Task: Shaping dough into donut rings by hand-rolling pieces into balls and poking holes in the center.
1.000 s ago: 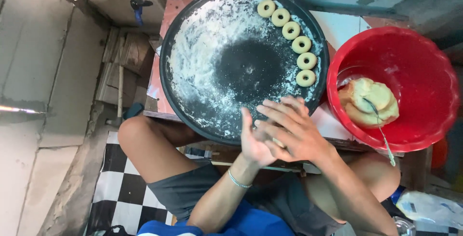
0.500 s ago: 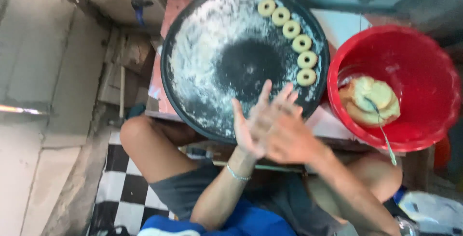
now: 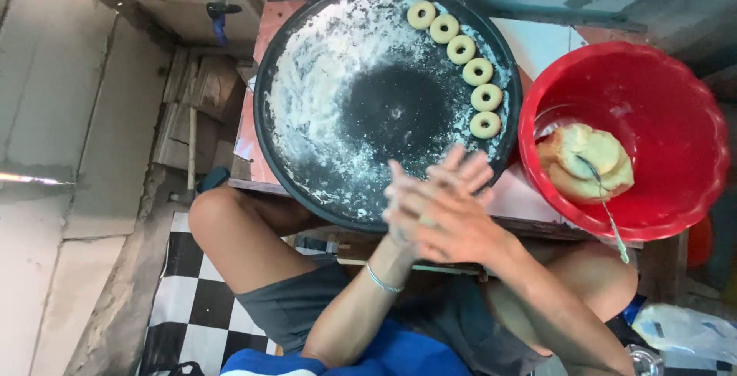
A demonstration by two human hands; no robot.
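Looking down, head view: your left hand (image 3: 407, 207) and right hand (image 3: 453, 218) meet over the near rim of the tray (image 3: 265, 115).
Grip: palms pressed flat together, fingers straight; whatever lies between them is hidden, so you cannot tell what they hold.
Dough: a soft lump (image 3: 587, 162) sits in the red bowl (image 3: 675, 99) to your right, with a spoon (image 3: 603, 203) stuck in it.
Handling: likely light, sticky and easily squashed; take it with floured fingertips from the lump's edge.
Rings: six dough rings (image 3: 462, 49) line the tray's far right rim, close together.
Flour: spread over the tray's left half (image 3: 311, 92).
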